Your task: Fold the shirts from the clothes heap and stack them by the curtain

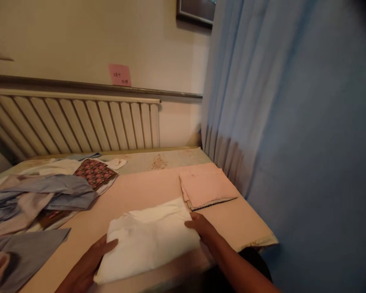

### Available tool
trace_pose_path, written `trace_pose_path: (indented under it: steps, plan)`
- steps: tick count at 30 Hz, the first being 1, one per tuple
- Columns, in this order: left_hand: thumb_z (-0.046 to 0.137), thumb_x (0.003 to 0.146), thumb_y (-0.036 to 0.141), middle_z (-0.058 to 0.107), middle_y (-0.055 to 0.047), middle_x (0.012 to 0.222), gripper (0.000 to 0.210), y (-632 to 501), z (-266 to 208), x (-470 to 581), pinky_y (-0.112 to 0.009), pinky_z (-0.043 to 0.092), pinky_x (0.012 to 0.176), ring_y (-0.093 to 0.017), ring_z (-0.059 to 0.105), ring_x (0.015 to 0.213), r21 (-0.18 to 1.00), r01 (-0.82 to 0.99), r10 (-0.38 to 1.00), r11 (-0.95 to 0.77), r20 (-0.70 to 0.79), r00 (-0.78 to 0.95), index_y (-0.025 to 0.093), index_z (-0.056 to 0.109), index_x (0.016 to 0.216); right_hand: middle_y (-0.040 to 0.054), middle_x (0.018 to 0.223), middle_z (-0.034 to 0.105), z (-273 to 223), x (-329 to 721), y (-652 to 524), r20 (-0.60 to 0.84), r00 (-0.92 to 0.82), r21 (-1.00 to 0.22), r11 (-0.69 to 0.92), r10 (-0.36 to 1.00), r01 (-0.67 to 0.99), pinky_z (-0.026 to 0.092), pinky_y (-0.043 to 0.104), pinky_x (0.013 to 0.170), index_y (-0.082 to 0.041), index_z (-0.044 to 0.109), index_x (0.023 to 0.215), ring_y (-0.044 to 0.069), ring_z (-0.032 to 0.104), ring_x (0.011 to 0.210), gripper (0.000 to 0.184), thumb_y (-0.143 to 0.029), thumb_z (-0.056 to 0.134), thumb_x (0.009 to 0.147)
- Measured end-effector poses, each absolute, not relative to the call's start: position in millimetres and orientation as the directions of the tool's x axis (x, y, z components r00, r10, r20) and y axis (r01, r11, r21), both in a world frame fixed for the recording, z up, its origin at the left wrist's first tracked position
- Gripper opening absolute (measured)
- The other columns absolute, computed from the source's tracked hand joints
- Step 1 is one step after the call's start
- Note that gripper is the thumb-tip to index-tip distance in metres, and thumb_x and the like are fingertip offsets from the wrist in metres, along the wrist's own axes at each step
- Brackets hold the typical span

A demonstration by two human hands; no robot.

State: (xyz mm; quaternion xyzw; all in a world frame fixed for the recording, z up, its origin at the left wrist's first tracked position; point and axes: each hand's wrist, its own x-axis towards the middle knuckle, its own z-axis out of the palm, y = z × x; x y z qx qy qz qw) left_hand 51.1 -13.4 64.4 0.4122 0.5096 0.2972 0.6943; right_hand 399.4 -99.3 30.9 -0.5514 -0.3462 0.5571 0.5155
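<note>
A folded white cloth [152,240] hangs between my two hands above the near edge of the bed. My left hand [93,258] grips its left side, thumb on top and the other fingers hidden beneath. On the opposite side, my right hand [199,228] pinches the cloth's right edge near the far corner. Just beyond that hand lies a neat stack of folded pink cloth [207,185], with darker checked layers showing at its lower edge. Whether the white cloth touches the bed cannot be made out.
A pink sheet [134,187] covers the bed. Rumpled blue, grey and pink clothes [55,191] are heaped on the left, with a red patterned cloth [94,173] among them. A radiator [110,124] stands behind the bed. A blue curtain [293,142] hangs along the right side.
</note>
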Motion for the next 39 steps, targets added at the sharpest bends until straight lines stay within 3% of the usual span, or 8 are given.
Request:
trace_pose_path:
  steps: [5,9,12,22,39]
  plan:
    - [0.08,0.06,0.044,0.073,-0.008,0.096,0.072,10,89,126,-0.03,0.05,0.062,-0.023,0.067,0.074,0.927,-0.04,0.811,0.372,-0.304,0.5,0.018,0.056,0.122,0.0014,0.075,0.07,70,483,-85,-0.137,0.27,-0.99,-0.127,0.953,-0.056,0.038,0.023,0.055,-0.013,0.07,0.09,0.012,0.054,0.058,0.037,-0.029,0.068,0.056]
    - [0.08,0.058,0.042,0.071,-0.012,0.103,0.074,35,95,212,-0.03,0.049,0.065,-0.026,0.067,0.084,0.959,-0.116,0.805,0.259,-0.148,0.575,0.014,0.057,0.122,0.0025,0.077,0.071,87,565,-70,-0.06,0.417,-0.984,-0.125,0.907,0.13,0.042,0.024,0.057,-0.013,0.07,0.093,0.014,0.057,0.06,0.037,-0.027,0.066,0.059]
    - [0.079,0.059,0.038,0.071,-0.012,0.104,0.069,55,93,273,-0.029,0.048,0.068,-0.023,0.066,0.082,0.962,-0.158,0.785,0.223,-0.081,0.614,0.013,0.059,0.12,0.0031,0.076,0.071,90,620,-58,-0.04,0.509,-0.979,-0.137,0.86,0.153,0.043,0.024,0.057,-0.011,0.07,0.092,0.014,0.057,0.06,0.036,-0.024,0.064,0.058]
    - [0.077,0.054,0.027,0.07,-0.004,0.082,0.057,85,74,386,-0.023,0.041,0.056,-0.013,0.057,0.062,0.949,-0.163,0.795,0.27,-0.124,0.594,0.011,0.062,0.106,0.004,0.071,0.071,66,716,-33,-0.027,0.658,-0.978,-0.157,0.753,0.139,0.043,0.023,0.056,-0.011,0.07,0.084,0.013,0.057,0.058,0.029,-0.016,0.064,0.056]
    - [0.076,0.054,0.028,0.062,0.003,0.066,0.053,91,74,398,-0.02,0.032,0.047,-0.008,0.046,0.049,0.941,-0.131,0.787,0.312,-0.179,0.59,0.013,0.062,0.103,0.0022,0.07,0.069,63,731,-26,-0.055,0.66,-0.976,-0.18,0.75,0.123,0.041,0.023,0.056,-0.011,0.07,0.085,0.012,0.055,0.056,0.026,-0.013,0.062,0.061]
